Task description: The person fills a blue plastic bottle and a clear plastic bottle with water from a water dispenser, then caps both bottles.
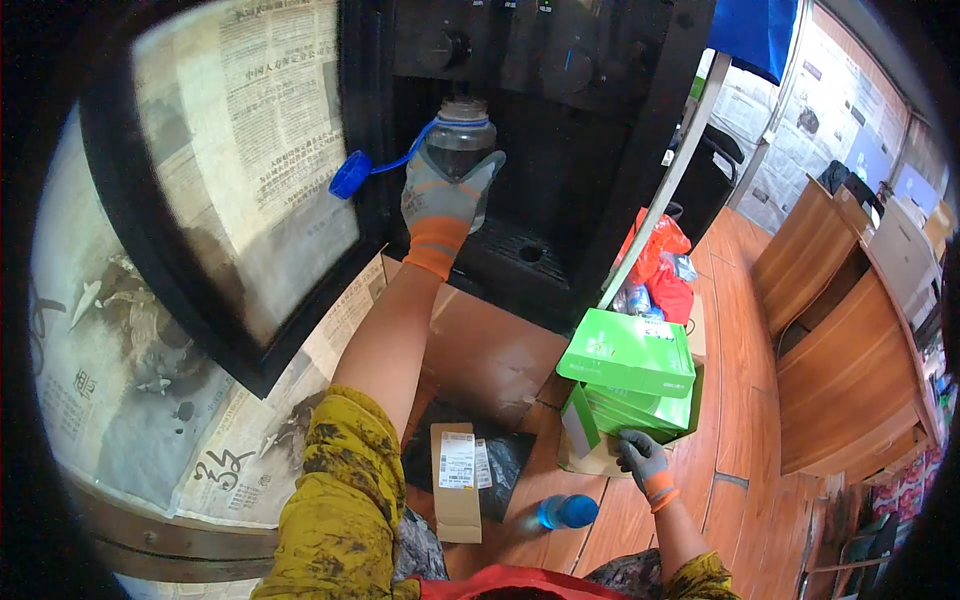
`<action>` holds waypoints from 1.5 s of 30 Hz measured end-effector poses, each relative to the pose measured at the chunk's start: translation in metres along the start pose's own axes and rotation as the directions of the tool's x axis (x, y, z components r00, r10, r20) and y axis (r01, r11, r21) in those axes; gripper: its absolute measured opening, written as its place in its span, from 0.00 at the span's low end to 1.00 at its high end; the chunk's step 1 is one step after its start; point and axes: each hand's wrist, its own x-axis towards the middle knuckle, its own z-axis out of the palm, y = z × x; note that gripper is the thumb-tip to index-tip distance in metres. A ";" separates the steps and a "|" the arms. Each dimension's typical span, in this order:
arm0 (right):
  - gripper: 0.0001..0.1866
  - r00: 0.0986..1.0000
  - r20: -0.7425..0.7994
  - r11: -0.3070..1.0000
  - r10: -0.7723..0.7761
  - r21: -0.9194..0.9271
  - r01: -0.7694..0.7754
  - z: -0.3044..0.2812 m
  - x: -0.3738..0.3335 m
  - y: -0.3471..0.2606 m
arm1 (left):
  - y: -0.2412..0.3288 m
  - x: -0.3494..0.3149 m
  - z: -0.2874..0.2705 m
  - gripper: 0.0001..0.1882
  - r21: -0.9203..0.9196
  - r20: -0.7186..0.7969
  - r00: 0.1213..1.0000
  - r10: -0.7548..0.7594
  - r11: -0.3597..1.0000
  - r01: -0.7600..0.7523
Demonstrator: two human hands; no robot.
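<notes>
Left grip (445,190) grasps the clear bottle (464,138), nearly upright, toward left edge of black dispenser (560,190); right grip (645,459), farther, is by green box (580,420), holding or not I cannot tell.

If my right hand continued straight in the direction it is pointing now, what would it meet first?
Most likely your right hand would meet the green packaging just ahead; from this single view, I cannot tell how much gap remains, if any.
</notes>
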 end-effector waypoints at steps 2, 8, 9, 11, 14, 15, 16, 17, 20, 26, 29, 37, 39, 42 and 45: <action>0.15 1.000 0.011 1.000 -0.002 0.024 0.002 0.000 -0.001 -0.001 | 0.000 0.000 -0.001 0.51 0.002 0.018 0.999 -0.029 1.000 0.029; 0.15 0.999 0.031 1.000 -0.011 0.028 0.010 -0.001 -0.003 -0.003 | 0.000 0.000 0.001 0.53 -0.031 0.006 0.999 -0.048 0.998 0.048; 0.15 1.000 0.023 1.000 -0.003 0.015 0.003 -0.001 -0.003 -0.003 | 0.000 -0.001 0.001 0.54 -0.014 0.009 0.997 -0.072 0.997 0.072; 0.15 1.000 0.021 1.000 -0.010 0.007 0.009 0.000 -0.003 -0.004 | 0.002 -0.002 0.001 0.54 0.013 0.011 0.995 -0.095 0.995 0.095; 0.15 1.000 0.027 1.000 0.007 0.011 -0.007 0.000 -0.004 -0.004 | 0.006 -0.002 -0.001 0.53 0.032 0.014 0.996 -0.093 0.995 0.092; 0.15 0.999 0.033 1.000 0.015 0.017 -0.015 0.000 -0.004 -0.005 | 0.007 -0.002 -0.002 0.52 0.032 0.020 0.996 -0.092 0.995 0.091; 0.15 0.999 0.035 1.000 0.019 0.015 -0.020 0.000 -0.004 -0.005 | 0.008 -0.002 -0.003 0.52 0.032 0.027 0.996 -0.090 0.995 0.090; 0.15 0.999 0.037 1.000 0.024 0.013 -0.024 0.000 -0.004 -0.005 | 0.009 -0.003 -0.003 0.51 0.026 0.033 0.995 -0.091 0.996 0.090; 0.15 0.999 0.043 1.000 0.020 0.002 -0.020 0.000 -0.003 -0.004 | 0.010 -0.005 -0.004 0.50 -0.001 0.034 0.996 -0.085 0.996 0.085; 0.16 0.998 0.055 1.000 0.029 -0.002 -0.029 0.000 -0.003 -0.003 | 0.006 -0.005 -0.001 0.49 -0.010 0.020 0.997 -0.072 0.997 0.072; 0.15 0.998 0.056 1.000 0.030 -0.005 -0.029 0.001 -0.004 -0.004 | 0.005 -0.004 0.000 0.50 -0.019 0.017 0.998 -0.062 0.998 0.062; 0.15 0.998 0.052 0.999 0.033 -0.015 -0.032 0.002 -0.006 -0.006 | 0.002 -0.003 -0.001 0.52 -0.016 0.093 0.990 -0.102 0.994 0.104; 0.15 0.998 0.053 0.999 0.033 -0.017 -0.032 0.002 -0.005 -0.005 | 0.000 -0.001 0.001 0.53 0.001 0.060 0.995 -0.078 0.997 0.078; 0.15 0.998 0.049 0.999 0.047 -0.006 -0.047 0.002 -0.004 -0.004 | -0.002 0.000 0.003 0.54 0.042 0.035 0.997 -0.070 0.997 0.069; 0.15 0.997 0.053 0.999 0.048 -0.003 -0.048 0.002 -0.004 -0.003 | -0.001 -0.002 0.002 0.55 0.050 0.039 0.995 -0.087 0.995 0.085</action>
